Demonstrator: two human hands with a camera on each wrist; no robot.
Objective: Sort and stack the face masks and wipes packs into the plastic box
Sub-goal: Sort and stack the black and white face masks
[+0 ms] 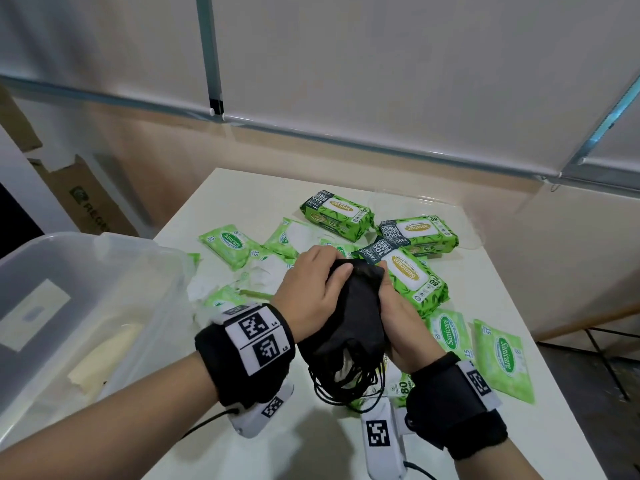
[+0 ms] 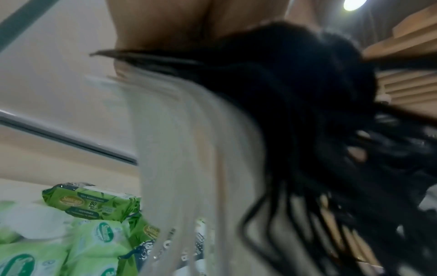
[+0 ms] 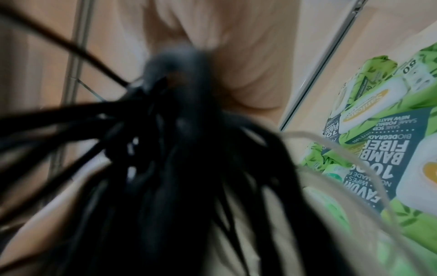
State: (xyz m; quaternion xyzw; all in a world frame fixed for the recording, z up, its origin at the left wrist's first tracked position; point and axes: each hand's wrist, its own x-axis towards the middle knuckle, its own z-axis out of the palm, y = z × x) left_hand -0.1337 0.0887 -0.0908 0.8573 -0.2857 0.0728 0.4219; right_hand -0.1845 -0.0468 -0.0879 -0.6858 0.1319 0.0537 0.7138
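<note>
1. Black fabric face masks (image 1: 353,317), a bundle of them pressed together, sit between my two hands above the white table (image 1: 540,358). The bundle's long axis runs from near my wrists away toward the far edge of the table, the far end raised a little.
2. Its thin black ear loops (image 1: 343,382) hang in a tangle from the near end, close to my wrists; both wrist views show them as dark blurred strands filling the frame.
3. My left hand (image 1: 308,292) is closed round the bundle from the left, thumb lying across the top of the far end and fingers curled over it.
4. My right hand (image 1: 398,327) clasps it from the right, fingers wrapped under and round the far end; I cannot see those fingertips.
5. Large green plastic wipes packs (image 1: 412,282) with dark labels lie on the table just beyond and right of my hands, three of them showing whole, one partly on another.
6. Small pale-green flat wipes packs (image 1: 504,358) are scattered around: two to the right of my right wrist, others left of the bundle.
7. White face masks (image 1: 266,271) lie loose among the small packs, left of my left hand.
8. Clear plastic storage box (image 1: 104,271) stands at the table's left edge, near my left forearm; a pale flat thing lies in its bottom, which I cannot identify.
9. Brown cardboard boxes (image 1: 83,199) lean against the wall behind the clear box.
</note>
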